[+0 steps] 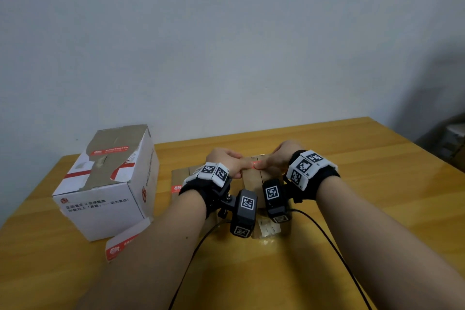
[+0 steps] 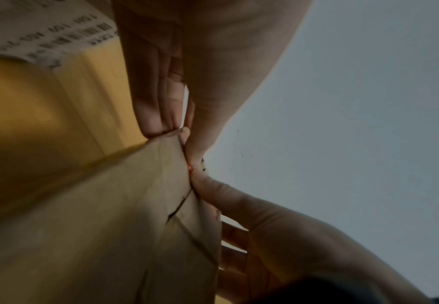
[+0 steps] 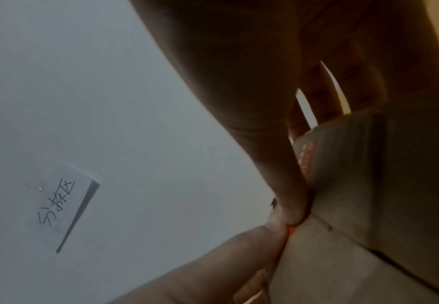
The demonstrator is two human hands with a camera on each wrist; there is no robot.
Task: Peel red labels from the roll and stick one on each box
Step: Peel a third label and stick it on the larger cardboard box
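Observation:
A brown cardboard box (image 1: 251,180) stands at the middle of the table, partly hidden by my wrists. A small red label (image 1: 256,165) lies on its top near the far edge. My left hand (image 1: 239,163) and right hand (image 1: 273,158) meet over it, and both thumb tips press on the label. In the left wrist view the label (image 2: 190,168) shows as a red sliver between the two thumbs on the box (image 2: 109,205). In the right wrist view my right hand's fingers (image 3: 319,98) reach straight past the box's (image 3: 369,185) far edge. The label roll is not in sight.
A tall white box (image 1: 108,178) with red print and torn tape stands at the left. A flat brown box (image 1: 180,175) lies behind my left wrist, and a small white and red carton (image 1: 123,244) lies near my left forearm. The wooden table (image 1: 364,196) ends at the wall.

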